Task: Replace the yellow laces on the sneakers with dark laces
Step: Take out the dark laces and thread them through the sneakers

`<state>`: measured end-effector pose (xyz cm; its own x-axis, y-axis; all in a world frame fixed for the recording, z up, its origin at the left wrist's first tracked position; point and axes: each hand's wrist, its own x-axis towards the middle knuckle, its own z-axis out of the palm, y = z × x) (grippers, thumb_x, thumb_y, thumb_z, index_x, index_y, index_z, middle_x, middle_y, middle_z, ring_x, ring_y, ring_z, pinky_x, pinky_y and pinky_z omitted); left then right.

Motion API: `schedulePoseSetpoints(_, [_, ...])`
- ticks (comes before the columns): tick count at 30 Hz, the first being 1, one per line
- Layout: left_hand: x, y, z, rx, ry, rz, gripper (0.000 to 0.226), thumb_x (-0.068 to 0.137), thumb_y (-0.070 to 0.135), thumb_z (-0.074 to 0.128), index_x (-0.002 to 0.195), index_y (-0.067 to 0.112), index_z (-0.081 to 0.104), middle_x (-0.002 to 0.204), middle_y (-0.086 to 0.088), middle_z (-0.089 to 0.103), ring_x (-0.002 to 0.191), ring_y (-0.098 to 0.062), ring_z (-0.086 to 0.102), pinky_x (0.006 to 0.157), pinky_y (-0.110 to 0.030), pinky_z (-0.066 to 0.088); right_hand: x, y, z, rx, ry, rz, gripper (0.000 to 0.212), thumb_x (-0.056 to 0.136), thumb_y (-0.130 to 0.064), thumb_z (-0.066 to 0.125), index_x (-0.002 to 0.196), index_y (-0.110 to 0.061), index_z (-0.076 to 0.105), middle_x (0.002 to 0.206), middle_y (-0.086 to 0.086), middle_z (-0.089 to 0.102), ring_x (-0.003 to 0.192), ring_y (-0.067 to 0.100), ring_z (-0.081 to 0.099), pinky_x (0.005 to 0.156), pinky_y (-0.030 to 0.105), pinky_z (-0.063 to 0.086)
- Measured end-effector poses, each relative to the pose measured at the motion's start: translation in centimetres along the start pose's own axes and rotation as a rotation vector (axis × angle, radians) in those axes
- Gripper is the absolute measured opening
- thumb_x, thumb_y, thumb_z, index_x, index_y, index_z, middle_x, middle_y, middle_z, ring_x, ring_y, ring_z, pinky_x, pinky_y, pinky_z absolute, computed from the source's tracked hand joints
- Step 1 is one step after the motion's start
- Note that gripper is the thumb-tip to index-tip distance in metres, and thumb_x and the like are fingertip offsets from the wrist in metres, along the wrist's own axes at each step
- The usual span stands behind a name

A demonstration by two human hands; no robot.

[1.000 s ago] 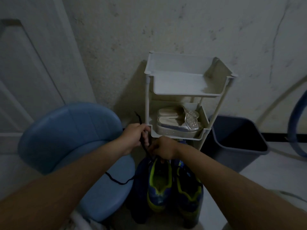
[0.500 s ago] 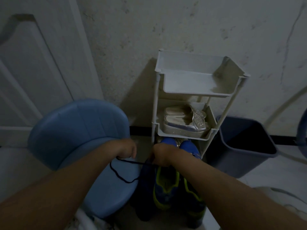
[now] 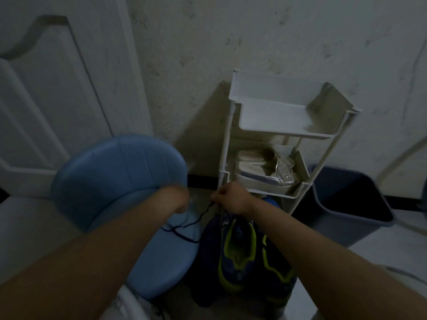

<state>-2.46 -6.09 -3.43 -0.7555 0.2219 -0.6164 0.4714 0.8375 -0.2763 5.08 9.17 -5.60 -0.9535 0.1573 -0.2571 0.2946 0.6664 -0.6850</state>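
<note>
The lace (image 3: 184, 227) is dark and thin. It runs from the right hand (image 3: 231, 200) down and left onto the seat of the chair (image 3: 111, 181), where a slack loop lies. The 2 sneakers (image 3: 238, 252) stand side by side on the floor between the chair and the rack (image 3: 231, 135), heels toward the camera and toes at the rack's foot. The right grip is closed on the lace, which is pinched just above the front of the sneaker nearer the chair. The left hand (image 3: 179, 199) is blurred and turned away, so its grip cannot be told; the free end is probably held there.

The step is judged to be threading the lace through the eyelets. It would be done well if the sneaker were steadied at the eyelet while the slack was drawn out in 1 even pull. The lace should be kept flat and clear of the seat edge. Both forearms are stretched forward and down with the wrists near each other, and the right wrist is bent over the sneaker.
</note>
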Motion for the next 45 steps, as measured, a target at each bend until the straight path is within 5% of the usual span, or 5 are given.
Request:
schedulePoseSetpoints(6, [-0.1, 1.0, -0.9, -0.525, -0.120, 0.288, 0.019, 0.096, 0.019, 0.052, 0.106, 0.010, 0.066, 0.088, -0.001, 0.066, 0.061, -0.015, 0.062, 0.053, -0.025, 0.047, -1.1, -1.0, -1.8, 0.564, 0.109, 0.001, 0.015, 0.098, -0.009, 0.055, 0.105, -0.007, 0.068, 0.081, 0.004, 0.068, 0.040, -0.002, 0.048, 0.039, 0.014, 0.035])
schedulePoseSetpoints(12, [-1.8, 3.9, -1.5, -1.196, -0.146, 0.430, 0.022, 0.098, 0.004, 0.042, 0.111, 0.010, 0.059, 0.109, -0.008, 0.067, 0.104, -0.021, 0.064, 0.078, -0.028, 0.054, -2.1, -1.4, -3.0, 0.751, 0.144, -0.048, 0.010, 0.095, 0.004, 0.053, 0.097, -0.006, 0.053, 0.070, 0.007, 0.067, 0.035, 0.005, 0.048, 0.035, 0.017, 0.033])
schedulePoseSetpoints(30, [-2.1, 5.9, -5.9, -2.208, 0.169, 0.573, 0.024, 0.105, 0.016, 0.039, 0.098, 0.005, 0.059, 0.077, -0.007, 0.068, 0.067, -0.017, 0.065, 0.069, -0.031, 0.059, -4.0, 2.3, -5.4, 0.688, 0.092, -0.009, 0.031, 0.089, 0.001, 0.065, 0.084, -0.014, 0.038, 0.078, 0.014, 0.073, 0.034, 0.018, 0.043, 0.035, 0.022, 0.029])
schedulePoseSetpoints(34, [-2.0, 5.8, -6.1, -1.744, 0.406, 0.527, 0.026, 0.103, 0.018, 0.043, 0.090, 0.016, 0.065, 0.065, 0.002, 0.051, 0.047, -0.009, 0.041, 0.043, -0.020, 0.036, -4.4, 2.6, -5.8, 0.542, 0.108, 0.079, 0.025, 0.087, -0.003, 0.068, 0.104, -0.008, 0.051, 0.089, 0.008, 0.068, 0.036, 0.016, 0.048, 0.036, 0.022, 0.033])
schedulePoseSetpoints(45, [-2.0, 6.8, -4.4, -0.530, 0.567, 0.626, 0.027, 0.101, 0.029, 0.044, 0.095, 0.022, 0.070, 0.081, 0.007, 0.056, 0.078, -0.012, 0.053, 0.063, -0.027, 0.034, -4.6, 2.3, -7.4, 0.361, 0.203, -0.154, 0.049, 0.086, 0.004, 0.060, 0.130, -0.019, 0.058, 0.122, 0.000, 0.059, 0.095, 0.017, 0.061, 0.068, 0.027, 0.054])
